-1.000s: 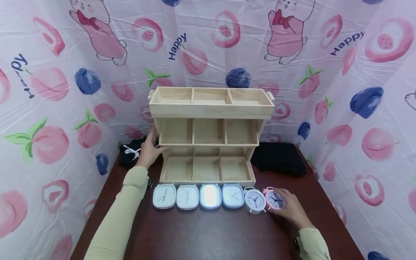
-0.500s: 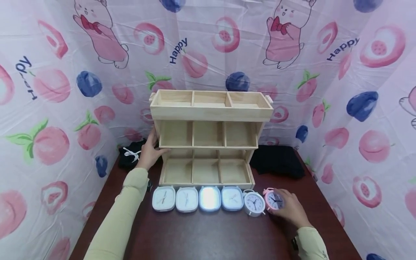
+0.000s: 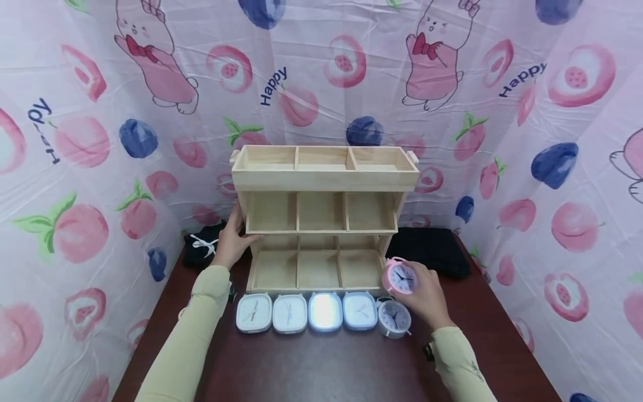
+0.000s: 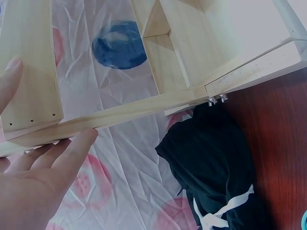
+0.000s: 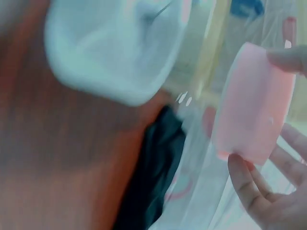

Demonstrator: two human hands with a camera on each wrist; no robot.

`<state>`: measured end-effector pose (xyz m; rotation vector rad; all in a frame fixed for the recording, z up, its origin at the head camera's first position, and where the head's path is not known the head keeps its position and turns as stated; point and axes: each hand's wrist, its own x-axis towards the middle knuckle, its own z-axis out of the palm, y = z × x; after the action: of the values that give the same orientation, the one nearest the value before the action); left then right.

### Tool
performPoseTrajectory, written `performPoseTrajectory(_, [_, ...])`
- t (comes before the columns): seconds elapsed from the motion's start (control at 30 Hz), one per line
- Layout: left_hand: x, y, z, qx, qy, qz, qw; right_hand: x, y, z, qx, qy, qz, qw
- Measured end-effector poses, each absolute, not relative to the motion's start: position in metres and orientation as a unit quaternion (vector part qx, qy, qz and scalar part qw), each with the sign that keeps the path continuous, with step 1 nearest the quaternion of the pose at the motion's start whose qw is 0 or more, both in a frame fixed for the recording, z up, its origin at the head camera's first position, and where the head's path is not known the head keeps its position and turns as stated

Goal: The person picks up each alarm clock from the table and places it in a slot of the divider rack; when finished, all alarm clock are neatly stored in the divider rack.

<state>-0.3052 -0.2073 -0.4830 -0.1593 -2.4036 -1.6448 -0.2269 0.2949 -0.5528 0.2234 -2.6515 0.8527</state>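
In the head view a pale wooden three-tier rack (image 3: 326,181) stands upright, each tier split into three compartments. My left hand (image 3: 232,243) holds its left side at the middle tier. In the left wrist view, fingers (image 4: 72,153) lie along the outside of the side rail and the thumb shows at the tray's end. My right hand (image 3: 427,293) holds a round pink alarm clock (image 3: 402,278) by its edge, raised by the bottom tier's right corner. In the right wrist view, thumb and fingertips pinch the pink case (image 5: 254,105) from opposite sides. Below it sits a round white alarm clock (image 3: 394,318).
Left of the white alarm clock, several square clocks (image 3: 289,314), whitish to pale blue, line the rack's front. Black cloth with a white cord (image 4: 211,153) lies left of the rack, folded black cloth (image 3: 429,251) right. Patterned curtain (image 3: 311,67) surrounds the dark red table (image 3: 321,368).
My right hand has lifted the pink alarm clock off the table and carried it left and back toward the rack. The left hand keeps its place. The head view has tilted slightly up.
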Motion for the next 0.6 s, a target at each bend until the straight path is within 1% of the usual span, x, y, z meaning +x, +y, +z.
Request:
performPoseTrajectory(0.17, [-0.304,-0.207,-0.484,-0.053,-0.817,-0.564,0.108,-0.245,0.26,-0.547,0.098,-0.924,0.327,0.172])
performPoseTrajectory(0.3, [-0.305,-0.208,-0.483,-0.047,-0.819,-0.562,0.109,-0.258,0.237,-0.548,0.099,-0.926,0.329,0.158])
performPoseTrajectory(0.6, [-0.309,-0.208,-0.484,-0.043,-0.818,-0.565,0.101,-0.278,0.212,-0.56,0.083,-0.936,0.322,0.114])
